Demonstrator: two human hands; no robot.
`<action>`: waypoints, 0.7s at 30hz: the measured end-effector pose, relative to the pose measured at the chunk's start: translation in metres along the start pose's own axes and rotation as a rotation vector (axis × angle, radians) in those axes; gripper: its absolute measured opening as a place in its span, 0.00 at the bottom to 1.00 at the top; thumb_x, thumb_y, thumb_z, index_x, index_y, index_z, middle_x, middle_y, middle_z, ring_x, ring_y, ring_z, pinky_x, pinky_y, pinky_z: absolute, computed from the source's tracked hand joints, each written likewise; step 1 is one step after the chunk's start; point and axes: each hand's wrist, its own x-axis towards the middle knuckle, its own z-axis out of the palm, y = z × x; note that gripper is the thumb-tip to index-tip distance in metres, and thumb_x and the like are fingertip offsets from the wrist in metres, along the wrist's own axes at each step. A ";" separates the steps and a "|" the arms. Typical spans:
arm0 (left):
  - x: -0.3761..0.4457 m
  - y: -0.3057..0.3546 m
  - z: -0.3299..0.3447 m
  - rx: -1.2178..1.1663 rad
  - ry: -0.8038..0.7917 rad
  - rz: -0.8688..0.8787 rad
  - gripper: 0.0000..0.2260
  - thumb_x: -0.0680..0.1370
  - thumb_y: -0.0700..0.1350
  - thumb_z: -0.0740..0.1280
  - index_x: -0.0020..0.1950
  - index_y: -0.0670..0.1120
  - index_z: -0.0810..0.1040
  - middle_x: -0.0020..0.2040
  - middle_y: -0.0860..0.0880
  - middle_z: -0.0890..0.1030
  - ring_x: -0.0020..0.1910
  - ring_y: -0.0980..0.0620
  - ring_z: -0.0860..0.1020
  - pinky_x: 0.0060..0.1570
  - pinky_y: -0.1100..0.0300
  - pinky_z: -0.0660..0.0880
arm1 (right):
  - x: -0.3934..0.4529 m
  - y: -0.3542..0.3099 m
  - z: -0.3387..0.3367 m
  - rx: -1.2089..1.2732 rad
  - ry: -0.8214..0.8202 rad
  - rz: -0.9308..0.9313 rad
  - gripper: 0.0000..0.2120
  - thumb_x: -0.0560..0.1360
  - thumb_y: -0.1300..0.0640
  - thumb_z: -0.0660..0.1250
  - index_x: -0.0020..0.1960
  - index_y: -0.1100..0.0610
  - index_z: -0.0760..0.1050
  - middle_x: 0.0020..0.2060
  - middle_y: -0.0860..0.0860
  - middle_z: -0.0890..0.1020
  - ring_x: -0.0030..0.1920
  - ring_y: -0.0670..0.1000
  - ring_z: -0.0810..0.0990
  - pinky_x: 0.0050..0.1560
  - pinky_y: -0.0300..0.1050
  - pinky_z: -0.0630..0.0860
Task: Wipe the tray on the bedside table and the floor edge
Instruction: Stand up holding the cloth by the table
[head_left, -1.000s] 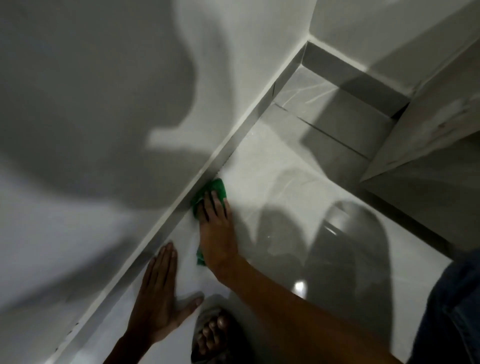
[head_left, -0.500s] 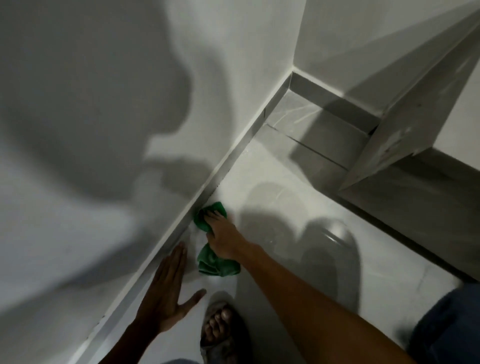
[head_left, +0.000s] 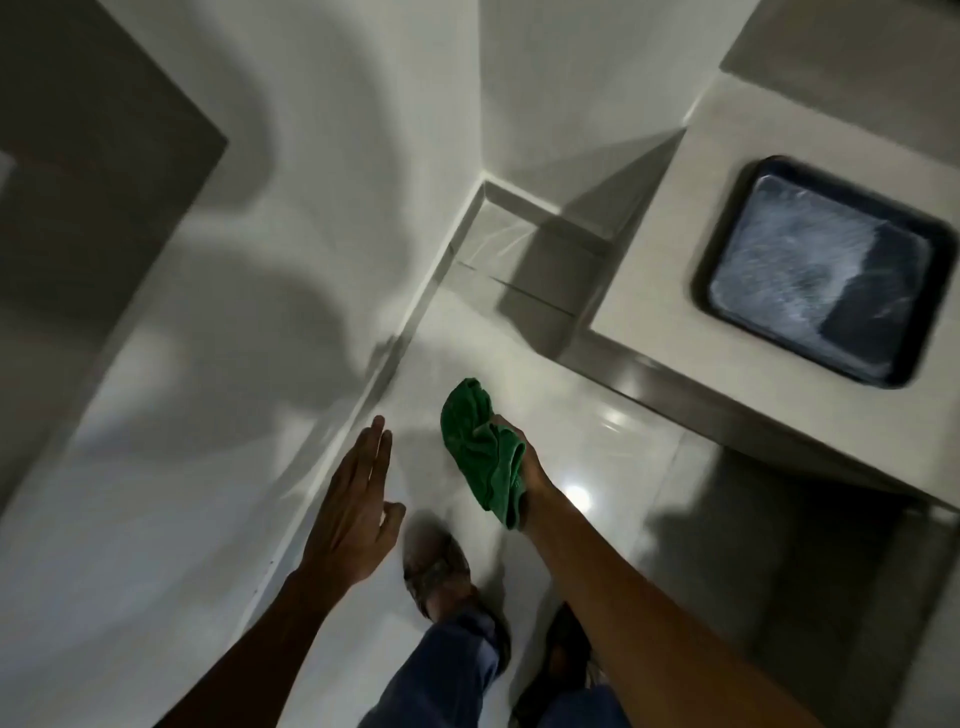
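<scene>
My right hand (head_left: 527, 462) grips a crumpled green cloth (head_left: 480, 452) and holds it up in the air above the glossy floor. My left hand (head_left: 358, 499) hangs open beside it, fingers straight, close to the floor edge (head_left: 384, 364) where the grey skirting meets the white wall. A dark rectangular tray (head_left: 826, 270) with pale smear marks on its bottom lies on the light bedside table (head_left: 665, 244) at the upper right, well away from both hands.
The skirting runs diagonally up to the room corner (head_left: 485, 179). The bedside table juts out from the right with shadowed space beneath it. My two feet (head_left: 436, 571) in sandals and jeans stand on the tiles (head_left: 597, 415) below my hands.
The cloth has come off the floor by the skirting and is now lifted in my right hand. My left hand left the floor. The view rose, and the tray and tabletop came into sight.
</scene>
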 end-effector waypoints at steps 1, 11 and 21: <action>0.000 0.018 -0.016 -0.009 0.013 -0.003 0.37 0.80 0.44 0.63 0.87 0.32 0.58 0.90 0.34 0.56 0.89 0.33 0.59 0.81 0.33 0.70 | -0.025 -0.007 0.001 0.015 -0.005 -0.003 0.18 0.87 0.56 0.58 0.62 0.56 0.86 0.60 0.55 0.87 0.66 0.58 0.81 0.76 0.52 0.73; 0.046 0.182 -0.150 -0.064 0.113 0.247 0.38 0.81 0.47 0.60 0.90 0.36 0.53 0.92 0.41 0.52 0.91 0.41 0.54 0.87 0.44 0.60 | -0.215 -0.122 -0.019 -0.129 0.164 -0.217 0.11 0.82 0.54 0.63 0.54 0.52 0.84 0.45 0.48 0.89 0.45 0.49 0.86 0.51 0.47 0.79; 0.147 0.302 -0.160 -0.067 0.046 0.421 0.40 0.82 0.50 0.61 0.92 0.45 0.48 0.93 0.49 0.47 0.92 0.51 0.48 0.89 0.58 0.46 | -0.260 -0.227 -0.089 -0.102 0.474 -0.536 0.12 0.86 0.56 0.60 0.59 0.55 0.82 0.36 0.53 0.87 0.36 0.55 0.83 0.43 0.48 0.80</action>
